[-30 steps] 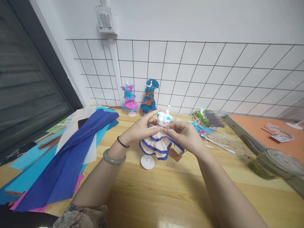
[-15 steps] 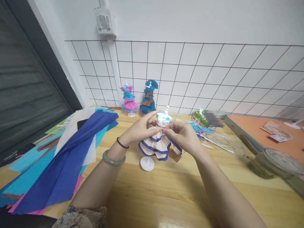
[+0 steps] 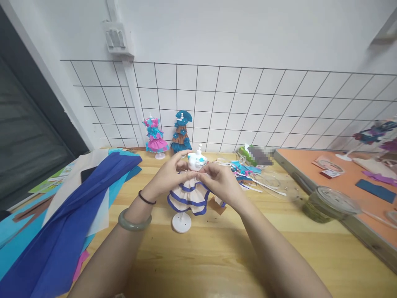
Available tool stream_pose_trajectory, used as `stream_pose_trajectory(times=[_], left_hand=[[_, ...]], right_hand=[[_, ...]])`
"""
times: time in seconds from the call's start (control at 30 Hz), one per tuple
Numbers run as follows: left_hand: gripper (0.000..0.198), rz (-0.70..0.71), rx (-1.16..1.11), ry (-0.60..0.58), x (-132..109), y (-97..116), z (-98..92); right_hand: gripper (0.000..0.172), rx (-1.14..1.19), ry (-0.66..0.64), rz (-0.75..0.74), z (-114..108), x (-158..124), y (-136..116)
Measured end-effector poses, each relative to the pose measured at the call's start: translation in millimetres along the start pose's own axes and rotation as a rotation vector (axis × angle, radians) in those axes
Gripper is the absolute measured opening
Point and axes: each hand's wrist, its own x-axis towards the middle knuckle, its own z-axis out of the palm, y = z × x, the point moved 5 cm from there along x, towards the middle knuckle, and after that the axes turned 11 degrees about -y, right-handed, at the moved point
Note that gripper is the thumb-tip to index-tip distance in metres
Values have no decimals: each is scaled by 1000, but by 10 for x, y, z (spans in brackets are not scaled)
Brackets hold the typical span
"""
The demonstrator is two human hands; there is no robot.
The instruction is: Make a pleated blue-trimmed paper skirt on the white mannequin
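A miniature dress form [image 3: 196, 162] with a white bodice dotted with bright blue stands on a round white base [image 3: 181, 222], leaning slightly. Around its lower part hangs a tiered cream ruffled skirt [image 3: 188, 194] edged in dark blue. My left hand [image 3: 173, 174] wraps the form's left side at the waist, fingers behind and thumb pressing the skirt's top. From the other side my right hand [image 3: 218, 178] pinches the skirt's upper edge, its thumb tip near the left thumb. The fingertips partly hide the waist. A small brown piece [image 3: 218, 205] lies beneath my right hand.
Long sheets of blue crepe paper [image 3: 77, 198] and other colours cover the left side. Two dressed forms, a pink one [image 3: 157, 142] and a teal-brown one [image 3: 182, 132], stand by the wall grid. Scraps [image 3: 248, 169], a clear round tub [image 3: 328, 203] and an orange board [image 3: 294, 159] are rightward.
The view has turned right, so everything appears further left. The skirt's loose blue-edged end, which hung out under my right hand, is now drawn in closer to the form.
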Motion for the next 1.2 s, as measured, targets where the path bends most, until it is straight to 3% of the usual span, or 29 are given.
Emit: stream_pose_trajectory(times=[0.27,0.5,0.63,0.8,1.2], left_hand=[[64,-26,-51,-6,-19,31,-16],[79,-44,-77,45,-49,-6,-75],[81,-50,-106,16,-40,-28,-51],[77,1,-81,-48,-38,12,-4],[78,48,-127,-51,-4,-62,-39]], right_hand=[[20,23,-14,3,11,13,19],[24,190,-123,-14,0,10,-24],[24,218,-162,4,-19,23,15],[24,176,-134,39,-5,45,54],[31,197,-38,84,-38,33,65]])
